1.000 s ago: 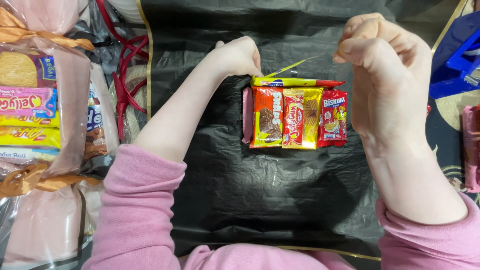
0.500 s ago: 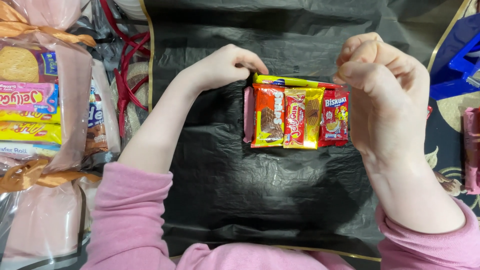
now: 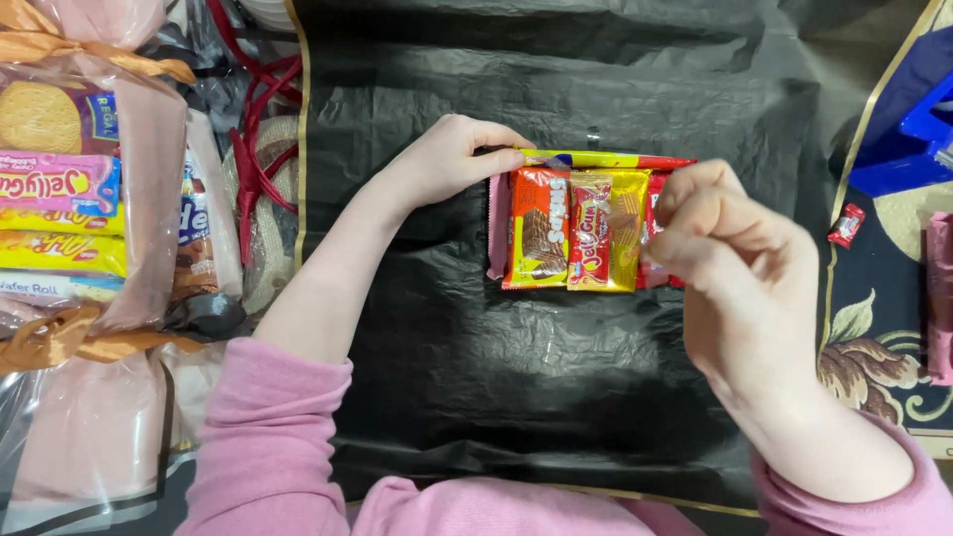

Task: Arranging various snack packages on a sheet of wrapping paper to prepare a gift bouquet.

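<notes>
A crinkled black plastic sheet is covering the surface. The left hand is pinching the end of a long thin yellow-red wrapper. Below it, three glossy rectangular snack packets are lying side by side. The right hand is hovering, fingers curled together, over the rightmost packet.

A cellophane-wrapped hamper of biscuit packets sits far left (tied with an orange ribbon). A small red sweet lies right, beside what seems a blue crate.
</notes>
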